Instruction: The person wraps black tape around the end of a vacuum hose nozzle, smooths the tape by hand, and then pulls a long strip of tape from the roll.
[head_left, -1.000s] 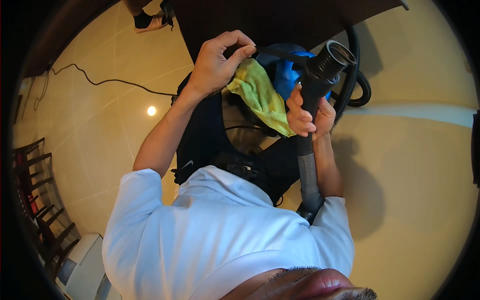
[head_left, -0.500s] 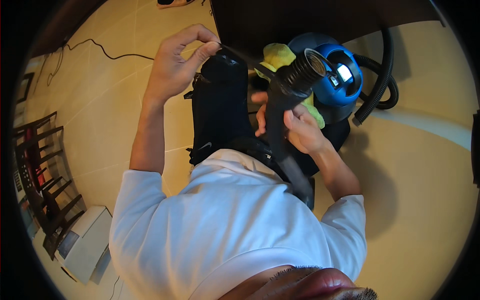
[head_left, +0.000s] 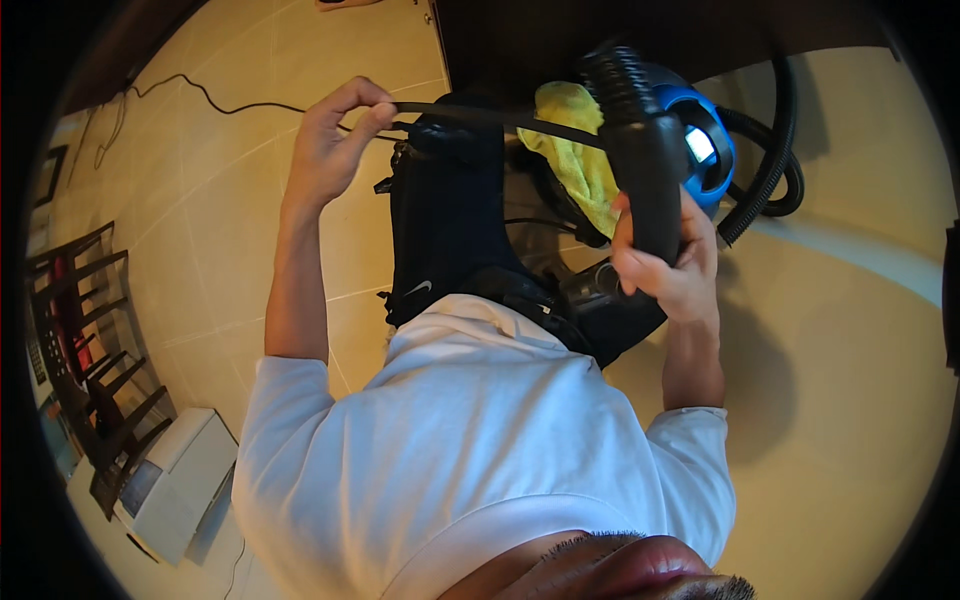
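My right hand (head_left: 680, 265) is wrapped round the smooth black vacuum hose handle (head_left: 645, 185), which stands nearly upright with its ribbed end at the top, a little blurred. A flat black strip, like tape (head_left: 500, 115), is stretched from the joint below the ribs across to my left hand (head_left: 340, 135). Thumb and forefinger of that hand pinch the strip's far end, above and left of my knee. Behind the handle, a yellow cloth (head_left: 570, 130) is draped over something dark. A blue and black vacuum cleaner (head_left: 708, 150) stands just right of the handle, partly hidden by it.
A loose black corrugated hose (head_left: 775, 150) curls beside the vacuum cleaner. Dark furniture (head_left: 640, 30) borders the far side. A thin cable (head_left: 230, 108) crosses the tiled floor at left. A dark slatted rack (head_left: 100, 360) and a white boxy appliance (head_left: 180, 480) stand at lower left.
The handle has swung upright and moved right, its ribbed end now pointing up. My left hand has shifted slightly left and nearer, and a longer stretch of the strip shows. More yellow cloth is visible.
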